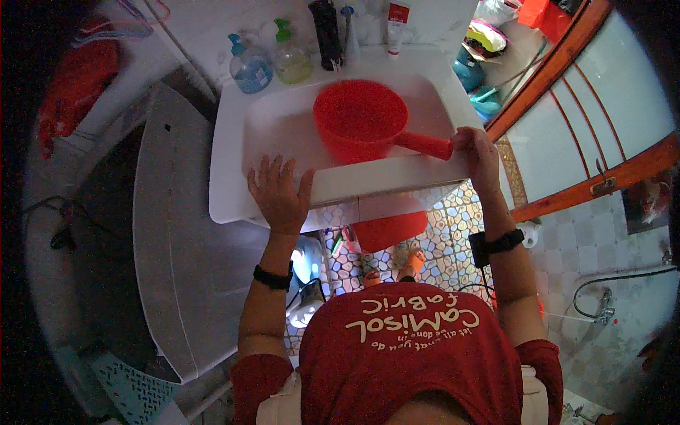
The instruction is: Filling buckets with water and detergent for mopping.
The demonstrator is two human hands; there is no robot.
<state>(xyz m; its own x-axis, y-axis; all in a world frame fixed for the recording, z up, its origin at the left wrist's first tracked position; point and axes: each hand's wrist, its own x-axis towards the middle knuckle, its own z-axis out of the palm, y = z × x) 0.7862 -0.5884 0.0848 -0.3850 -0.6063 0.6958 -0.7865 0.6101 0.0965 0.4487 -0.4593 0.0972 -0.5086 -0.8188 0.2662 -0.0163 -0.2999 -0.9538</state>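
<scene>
A red plastic dipper (361, 127) sits in the white washbasin (276, 122), its handle pointing to the right front corner. A thin stream of water seems to fall into it from a black faucet (325, 37). My left hand (280, 194) lies on the basin's front rim at the left, fingers spread and holding nothing. Over at the right front corner, my right hand (478, 156) has bent fingers at the rim, close by the end of the dipper's handle. Whether it touches or grips the handle cannot be made out.
Behind the basin stand a blue pump bottle (251, 69), a green-topped pump bottle (291, 56) and a white-and-red tube (396, 29). A grey-white panelled appliance or cabinet (202, 255) flanks the left. An orange-framed door (589, 122) is at the right. Below, a red basin (393, 231) rests on patterned floor tiles.
</scene>
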